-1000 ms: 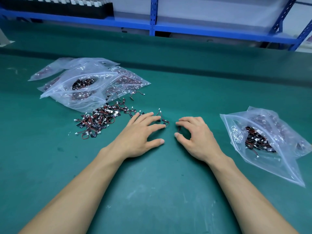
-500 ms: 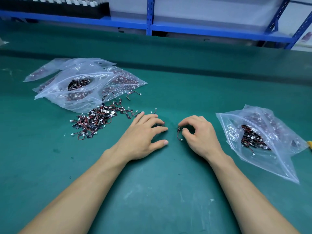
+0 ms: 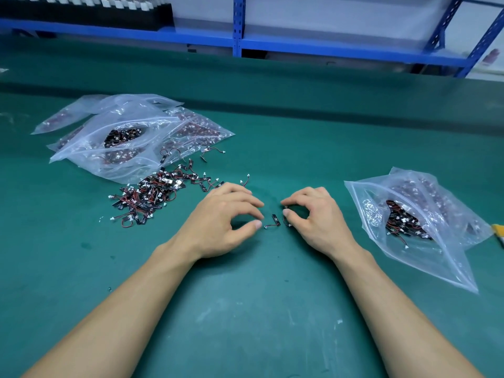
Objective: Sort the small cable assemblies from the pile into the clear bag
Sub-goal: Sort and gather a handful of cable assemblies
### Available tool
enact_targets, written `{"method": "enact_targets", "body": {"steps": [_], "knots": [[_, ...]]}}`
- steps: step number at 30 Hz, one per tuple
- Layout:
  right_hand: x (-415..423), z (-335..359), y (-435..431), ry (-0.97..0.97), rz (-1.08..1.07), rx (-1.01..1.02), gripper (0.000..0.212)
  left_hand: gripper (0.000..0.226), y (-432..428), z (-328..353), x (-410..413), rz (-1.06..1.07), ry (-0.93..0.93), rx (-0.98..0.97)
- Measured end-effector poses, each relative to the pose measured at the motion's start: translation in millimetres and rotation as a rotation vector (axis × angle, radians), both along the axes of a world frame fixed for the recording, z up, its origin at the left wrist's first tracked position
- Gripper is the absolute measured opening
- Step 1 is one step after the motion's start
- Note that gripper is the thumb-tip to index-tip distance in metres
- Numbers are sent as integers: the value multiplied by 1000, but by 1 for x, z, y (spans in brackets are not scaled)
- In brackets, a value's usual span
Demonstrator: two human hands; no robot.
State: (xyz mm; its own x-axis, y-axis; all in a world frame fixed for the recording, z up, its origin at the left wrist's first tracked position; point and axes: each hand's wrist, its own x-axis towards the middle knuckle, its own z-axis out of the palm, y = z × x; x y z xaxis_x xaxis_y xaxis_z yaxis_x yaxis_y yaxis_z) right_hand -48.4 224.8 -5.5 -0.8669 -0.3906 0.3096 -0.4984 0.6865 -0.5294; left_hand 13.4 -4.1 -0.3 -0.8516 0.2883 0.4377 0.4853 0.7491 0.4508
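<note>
A pile of small cable assemblies (image 3: 152,197), black tabs with red and black wires and white plugs, lies left of centre on the green mat. One loose cable assembly (image 3: 274,221) lies between my hands. My left hand (image 3: 226,216) arches over the mat with fingertips down, thumb beside that assembly's white plug, gripping nothing. My right hand (image 3: 313,216) pinches another small cable assembly (image 3: 285,211) between thumb and forefinger; its wire hangs below the thumb. The open clear bag (image 3: 436,266) lies to the right, with several assemblies inside.
Stacked clear bags (image 3: 122,124) holding more assemblies lie behind the pile at the left. A yellow object (image 3: 499,231) shows at the right edge. Blue shelving (image 3: 300,47) runs along the back of the green mat (image 3: 259,309).
My left hand has gone from flat to arched and drawn one assembly out toward the middle. My right hand keeps its pinch on its assembly.
</note>
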Motion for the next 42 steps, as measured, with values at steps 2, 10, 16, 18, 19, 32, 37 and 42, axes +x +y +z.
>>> {"method": "enact_targets", "body": {"steps": [2,10,16,18,19,32,37,42], "knots": [[0,-1,0,-11,1,18,13,26,-6,-1,-3,133,-2,-39],[0,-1,2,-31,-12,3,10,43,-9,-7,-6,200,-97,-226],[2,1,1,-10,6,-3,14,28,-7,-4,-2,132,-80,-202],[4,4,1,9,66,-28,17,29,-6,-3,-2,130,-72,-196],[5,5,1,17,116,-36,18,31,-5,-2,-2,133,-70,-194],[5,3,-2,20,123,10,17,44,1,-1,3,-36,-156,-175],[6,7,-2,-24,28,-80,29,48,-3,3,-3,138,-94,-136],[2,2,0,-30,-16,-69,20,58,-7,-2,-8,183,-219,-242]]}}
